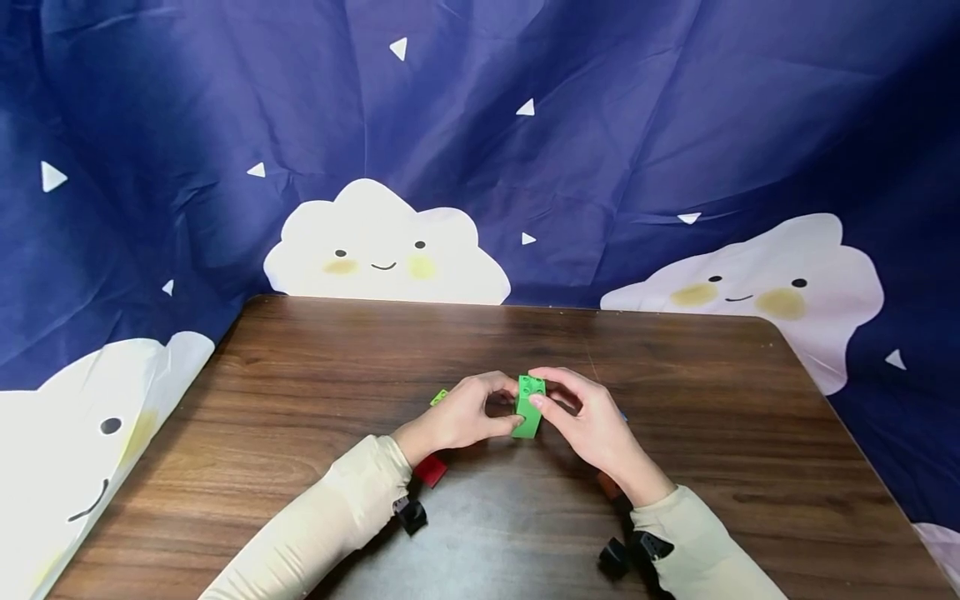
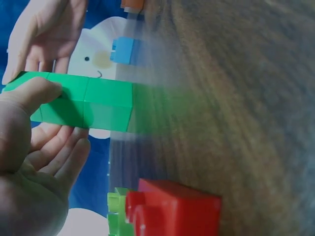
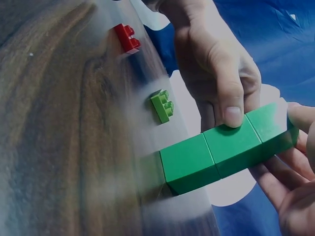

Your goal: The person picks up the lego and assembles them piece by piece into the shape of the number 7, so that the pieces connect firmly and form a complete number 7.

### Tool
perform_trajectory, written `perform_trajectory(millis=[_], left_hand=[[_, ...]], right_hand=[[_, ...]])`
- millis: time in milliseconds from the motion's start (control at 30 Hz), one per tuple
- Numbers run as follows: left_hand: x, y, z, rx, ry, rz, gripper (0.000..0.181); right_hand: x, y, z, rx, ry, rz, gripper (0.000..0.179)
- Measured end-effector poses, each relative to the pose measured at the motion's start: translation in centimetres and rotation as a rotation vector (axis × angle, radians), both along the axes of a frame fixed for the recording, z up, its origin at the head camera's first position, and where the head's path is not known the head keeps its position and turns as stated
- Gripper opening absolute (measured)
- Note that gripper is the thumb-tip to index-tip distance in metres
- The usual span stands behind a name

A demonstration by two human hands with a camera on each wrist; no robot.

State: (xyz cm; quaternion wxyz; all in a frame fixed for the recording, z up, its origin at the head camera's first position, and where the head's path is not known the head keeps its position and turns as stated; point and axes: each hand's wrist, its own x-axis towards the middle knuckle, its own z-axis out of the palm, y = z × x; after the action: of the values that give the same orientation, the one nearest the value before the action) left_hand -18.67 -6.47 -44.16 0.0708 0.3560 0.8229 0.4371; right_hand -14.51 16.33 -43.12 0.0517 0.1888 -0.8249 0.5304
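Note:
A stack of three green toy bricks (image 1: 528, 423) stands upright on the wooden table, studs on top. My left hand (image 1: 459, 415) pinches its middle part, the thumb on the near face. From the other side my right hand (image 1: 594, 423) grips the top brick between thumb and fingers. Seams between the bricks show in the right wrist view, where the stack (image 3: 211, 152) looks closely joined. A lime green brick (image 3: 161, 105) and a red brick (image 2: 184, 206) lie on the left hand's side, partly hidden by that arm in the head view.
Beyond the right hand sits a blue brick (image 2: 124, 50), mostly covered by that hand in the head view. An orange-brown brick (image 1: 608, 484) shows beside the right wrist. A blue cloth with clouds (image 1: 450, 125) hangs behind the table's far edge (image 1: 540, 310).

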Motion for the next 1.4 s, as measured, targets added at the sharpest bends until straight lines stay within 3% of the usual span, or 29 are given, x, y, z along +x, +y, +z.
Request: perform_trajectory(millis=[467,967,1400], left_hand=[[-0.1,-1.1,0.3,-0.042,0.008,-0.029,0.034],[-0.3,-4.2,0.3,-0.070,0.015,0.044,0.033],[-0.6,-7.1,-0.8,-0.063,0.008,0.083,0.033]], right_hand=[[-0.2,0.3,0.1,-0.038,-0.064,0.025,0.037],[-0.2,0.2,-0.1,-0.054,-0.079,0.024,0.037],[-0.1,0.1,-0.3,-0.053,-0.070,0.009,0.036]])
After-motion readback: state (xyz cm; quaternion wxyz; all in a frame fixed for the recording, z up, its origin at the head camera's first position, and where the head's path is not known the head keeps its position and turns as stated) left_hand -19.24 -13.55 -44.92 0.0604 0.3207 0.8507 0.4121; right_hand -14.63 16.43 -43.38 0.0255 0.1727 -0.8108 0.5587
